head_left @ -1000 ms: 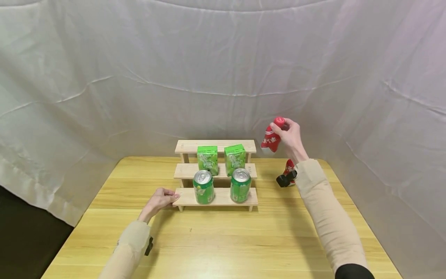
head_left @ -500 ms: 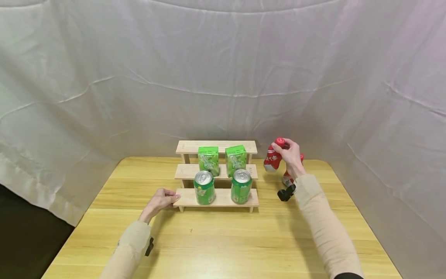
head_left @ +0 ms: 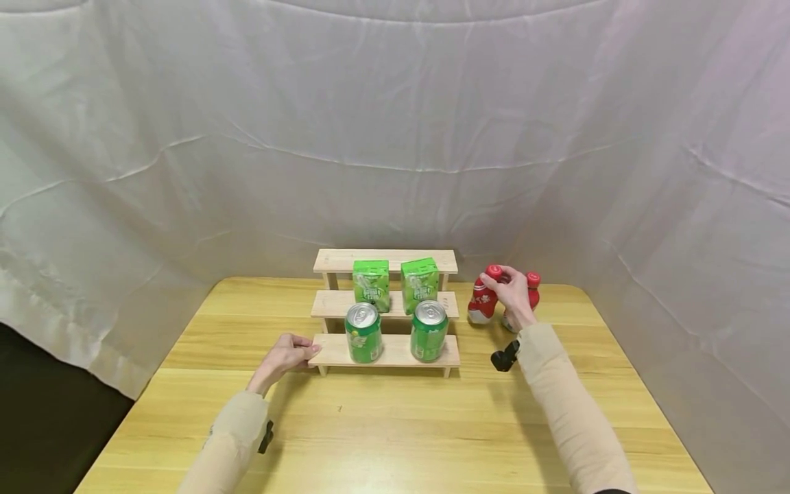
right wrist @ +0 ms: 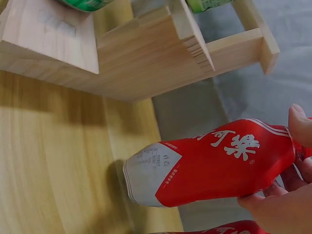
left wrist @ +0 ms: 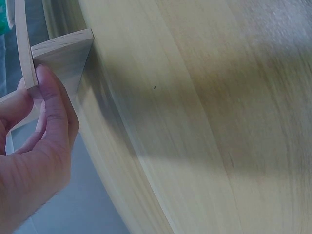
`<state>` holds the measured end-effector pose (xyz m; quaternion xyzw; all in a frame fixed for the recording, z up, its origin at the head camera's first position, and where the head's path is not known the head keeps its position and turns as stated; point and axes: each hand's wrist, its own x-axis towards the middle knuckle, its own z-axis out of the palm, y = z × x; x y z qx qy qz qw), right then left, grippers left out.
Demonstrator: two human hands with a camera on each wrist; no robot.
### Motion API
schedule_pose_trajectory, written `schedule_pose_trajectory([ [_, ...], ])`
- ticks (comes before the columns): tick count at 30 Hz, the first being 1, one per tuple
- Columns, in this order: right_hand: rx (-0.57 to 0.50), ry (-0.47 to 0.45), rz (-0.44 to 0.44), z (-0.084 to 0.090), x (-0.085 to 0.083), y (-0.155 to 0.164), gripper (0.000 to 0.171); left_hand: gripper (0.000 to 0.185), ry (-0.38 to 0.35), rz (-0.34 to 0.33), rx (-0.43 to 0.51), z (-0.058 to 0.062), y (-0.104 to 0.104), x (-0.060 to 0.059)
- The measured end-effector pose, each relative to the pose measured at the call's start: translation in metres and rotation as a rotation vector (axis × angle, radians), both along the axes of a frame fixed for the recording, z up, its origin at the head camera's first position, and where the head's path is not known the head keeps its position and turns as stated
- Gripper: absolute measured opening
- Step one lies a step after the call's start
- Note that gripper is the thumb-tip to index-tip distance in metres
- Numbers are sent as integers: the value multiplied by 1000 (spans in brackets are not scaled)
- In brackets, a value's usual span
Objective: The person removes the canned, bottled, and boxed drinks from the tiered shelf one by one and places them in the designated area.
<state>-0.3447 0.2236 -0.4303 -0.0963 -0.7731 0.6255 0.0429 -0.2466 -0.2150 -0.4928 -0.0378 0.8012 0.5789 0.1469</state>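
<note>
Holding a red bottle [head_left: 483, 302] by the neck just under its cap, the right hand [head_left: 513, 295] has a narrow grip, thumb on one side and fingers on the other. The bottle is at about three o'clock from the wooden stand [head_left: 385, 258] and apart from it, leaning slightly with its cap toward one o'clock. Its lower end is white; whether that end touches the table [head_left: 395, 432], I cannot tell. Near it, at three o'clock, is a second red bottle [head_left: 533, 291] – partly hidden behind the right hand.

The left hand [head_left: 286, 353] also has a narrow grip: it pinches the nine o'clock end of the stand's lowest step [head_left: 395, 351] between thumb and fingers, as the left wrist view shows close up.

On that lowest step two green cans stand upright and well apart, the left can [head_left: 364, 337] toward nine o'clock and the right can [head_left: 428, 336] toward three. Behind them, toward twelve o'clock, the middle step [head_left: 336, 303] carries two green cartons: the left carton [head_left: 371, 283] and the right carton [head_left: 418, 283], the latter turned at a slight angle. A pale curtain [head_left: 395, 123] hangs beyond the table at twelve o'clock – creased across its width.
</note>
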Motion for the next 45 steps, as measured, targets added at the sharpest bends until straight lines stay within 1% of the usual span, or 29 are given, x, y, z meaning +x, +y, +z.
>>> schedule_pose_trajectory([
  [7, 9, 14, -10, -5, 3, 0, 51, 35, -5, 0, -17, -1, 0, -1],
  [16, -5, -20, -10, -12, 2, 2, 52, 35, -14, 14, -22, -1, 1, 0],
  [22, -9, -25, 1, -13, 2, 3, 50, 34, -13, 16, -31, 0, 2, -1],
  [28, 25, -11, 32, -14, 6, 1, 51, 32, -7, 11, -26, -1, 1, -1],
  [31, 42, -3, 30, -14, 7, 0, 49, 31, -8, 12, -22, -1, 1, -1],
  [33, 46, 10, 29, -17, 5, 1, 48, 32, -7, 6, -26, -1, 1, -1],
  [35, 55, 32, 29, -26, -1, 4, 51, 32, -11, 10, -28, -1, 1, -1],
  [37, 32, 63, 47, -47, -16, 14, 53, 33, -11, 11, -34, 0, 2, 0],
  [41, 41, 95, 26, -81, -44, 29, 65, 34, -14, 20, -35, 0, 2, 0],
  [42, 36, 109, 28, -87, -49, 32, 67, 34, -13, 24, -33, 0, 2, 0],
  [44, 64, 132, 3, -90, -52, 32, 72, 35, -11, 26, -31, 1, 2, 0],
  [45, 64, 161, 12, -93, -54, 33, 73, 36, -8, 25, -30, 1, 2, 1],
])
